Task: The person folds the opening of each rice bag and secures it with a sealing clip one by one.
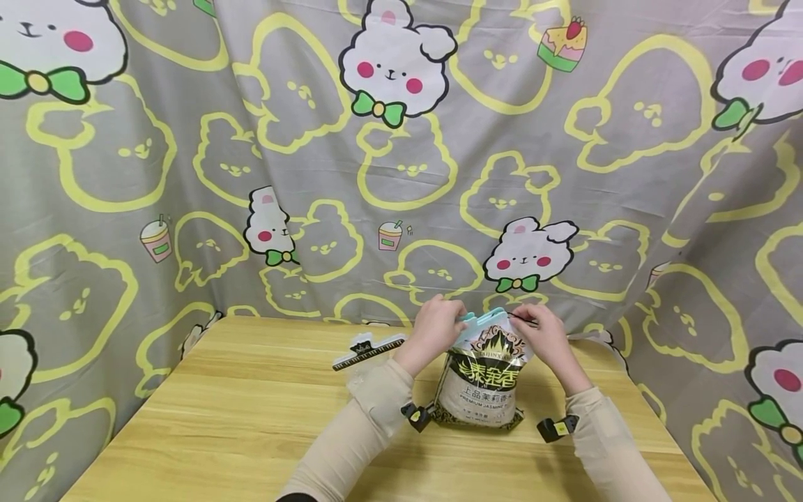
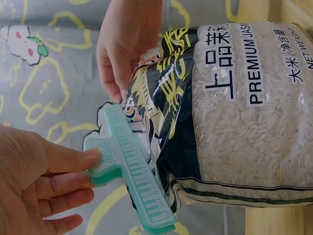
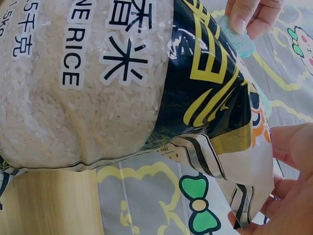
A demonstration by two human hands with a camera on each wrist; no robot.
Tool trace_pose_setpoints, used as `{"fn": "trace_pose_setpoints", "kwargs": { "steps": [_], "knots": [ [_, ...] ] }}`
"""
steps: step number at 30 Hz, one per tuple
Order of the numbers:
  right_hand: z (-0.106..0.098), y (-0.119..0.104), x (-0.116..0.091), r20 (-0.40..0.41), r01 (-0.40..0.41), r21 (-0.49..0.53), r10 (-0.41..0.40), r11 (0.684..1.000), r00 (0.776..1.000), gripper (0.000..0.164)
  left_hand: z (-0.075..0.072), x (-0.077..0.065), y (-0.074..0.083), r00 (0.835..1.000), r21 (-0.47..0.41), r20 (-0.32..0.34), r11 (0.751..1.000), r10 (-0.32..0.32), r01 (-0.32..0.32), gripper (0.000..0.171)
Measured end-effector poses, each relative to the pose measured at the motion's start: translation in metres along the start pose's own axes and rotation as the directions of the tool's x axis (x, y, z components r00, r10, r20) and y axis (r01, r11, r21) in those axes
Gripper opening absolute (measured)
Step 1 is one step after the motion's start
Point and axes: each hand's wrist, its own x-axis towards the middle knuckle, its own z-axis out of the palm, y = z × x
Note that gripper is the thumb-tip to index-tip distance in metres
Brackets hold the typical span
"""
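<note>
A clear plastic bag of jasmine rice [image 1: 479, 397] with a dark printed band stands upright on the table. At its top, my left hand [image 1: 439, 326] pinches a teal bag clip [image 2: 139, 178] marked with piano keys, thumb on one handle and fingers beneath. The clip lies along the bag's upper edge in the left wrist view; whether it bites the plastic I cannot tell. My right hand [image 1: 542, 333] holds the bag's top right corner, where the right wrist view shows thumb and fingers around the loose plastic [image 3: 244, 169].
On the wooden table [image 1: 251, 418], a black and white piano-key clip [image 1: 369, 352] lies to the left of the bag. A grey curtain [image 1: 414, 181] with cartoon prints hangs behind and at both sides of the table.
</note>
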Motion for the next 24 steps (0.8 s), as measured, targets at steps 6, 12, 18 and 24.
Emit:
{"fn": "trace_pose_setpoints", "kwargs": {
  "steps": [6,12,18,24],
  "knots": [
    [0.0017,0.0017,0.0001,-0.004,0.002,-0.002,-0.002,1.0,1.0,0.013,-0.0016,0.0007,0.0027,1.0,-0.002,0.016,1.0,-0.007,0.007,0.019],
    [0.0023,0.0018,0.0,-0.009,-0.001,0.0,0.001,1.0,1.0,0.014,-0.0005,0.0027,0.0032,1.0,0.007,0.024,1.0,-0.016,0.016,0.019],
    [0.0016,0.0016,0.0005,-0.008,-0.005,0.002,0.005,1.0,1.0,0.014,-0.0008,0.0046,0.0043,0.998,0.035,0.046,0.999,-0.037,0.035,0.021],
    [0.0015,0.0023,0.001,-0.01,-0.004,0.005,0.004,1.0,1.0,0.015,0.0009,0.0056,0.0038,0.996,0.059,0.074,0.997,-0.054,0.049,0.024]
  ]
}}
